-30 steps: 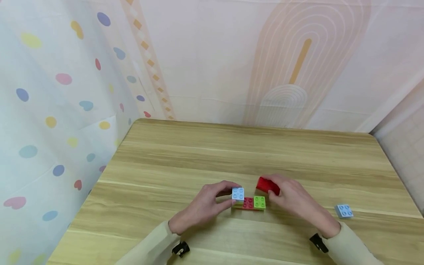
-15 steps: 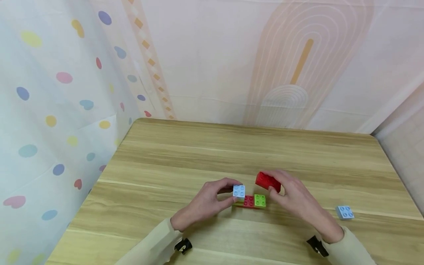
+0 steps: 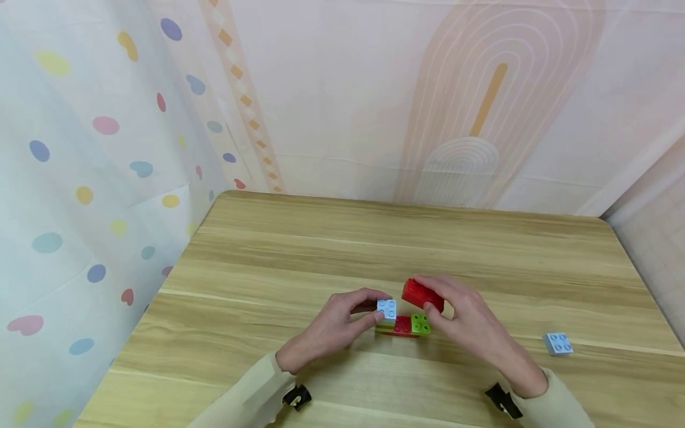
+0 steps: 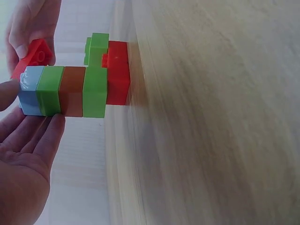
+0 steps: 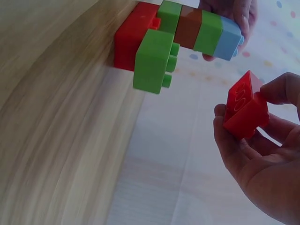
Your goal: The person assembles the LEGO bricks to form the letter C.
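A red base brick (image 5: pixel 127 40) lies on the table with toy bricks stacked on it. One end carries a single green brick (image 5: pixel 152 61). At the other end rises a tower of green, brown (image 4: pixel 72 91) and green bricks, topped by a light blue brick (image 3: pixel 387 305). My left hand (image 3: pixel 339 321) pinches the tower's top, thumb on the light blue brick and fingers along the opposite side. Raised and tilted, a loose red brick (image 3: pixel 420 293) is held between the thumb and fingers of my right hand (image 3: pixel 465 309), just right of the tower top. Its hollow underside shows in the right wrist view.
Another light blue brick (image 3: pixel 558 343) sits on the wooden table (image 3: pixel 299 238) to the right of my right hand. Patterned curtains (image 3: pixel 332 107) hang behind the table and along its left side.
My right hand has raised the loose red brick, then carried it left toward the tower top. My left hand stays at the tower with hardly any movement.
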`<action>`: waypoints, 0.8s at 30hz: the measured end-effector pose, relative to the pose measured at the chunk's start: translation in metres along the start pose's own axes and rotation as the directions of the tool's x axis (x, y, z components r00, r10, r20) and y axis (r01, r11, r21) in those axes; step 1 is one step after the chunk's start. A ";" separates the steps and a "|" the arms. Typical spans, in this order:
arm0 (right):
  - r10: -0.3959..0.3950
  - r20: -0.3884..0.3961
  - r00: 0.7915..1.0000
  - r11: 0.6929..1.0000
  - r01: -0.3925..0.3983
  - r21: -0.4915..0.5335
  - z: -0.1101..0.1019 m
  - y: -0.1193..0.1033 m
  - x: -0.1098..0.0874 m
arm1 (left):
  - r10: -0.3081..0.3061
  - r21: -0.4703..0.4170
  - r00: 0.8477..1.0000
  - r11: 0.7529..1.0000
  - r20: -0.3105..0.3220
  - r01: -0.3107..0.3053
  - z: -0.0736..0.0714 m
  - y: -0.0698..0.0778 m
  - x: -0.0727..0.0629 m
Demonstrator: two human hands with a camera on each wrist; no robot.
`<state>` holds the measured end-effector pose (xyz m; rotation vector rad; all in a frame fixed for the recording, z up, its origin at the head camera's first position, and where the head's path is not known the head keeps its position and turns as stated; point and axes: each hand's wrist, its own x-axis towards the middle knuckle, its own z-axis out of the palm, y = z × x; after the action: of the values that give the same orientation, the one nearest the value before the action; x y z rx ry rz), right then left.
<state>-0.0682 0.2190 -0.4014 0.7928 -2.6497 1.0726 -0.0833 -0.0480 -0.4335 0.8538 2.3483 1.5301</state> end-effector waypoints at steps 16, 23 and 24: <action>-0.013 0.022 1.000 0.995 0.011 0.096 0.009 -0.007 0.000 | 0.027 0.014 1.000 1.000 -0.007 -0.027 0.001 -0.001 0.000; -0.043 0.026 0.999 0.995 0.041 0.088 0.013 -0.007 0.000 | 0.030 0.027 0.999 0.999 -0.014 -0.029 0.001 -0.002 0.000; -0.046 0.029 0.999 0.996 0.043 0.082 0.013 -0.007 0.000 | 0.029 0.030 0.999 0.999 -0.015 -0.028 0.001 -0.002 0.000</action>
<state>-0.0639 0.2054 -0.4068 0.8863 -2.6146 1.1727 -0.0837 -0.0471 -0.4357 0.8887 2.3857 1.5215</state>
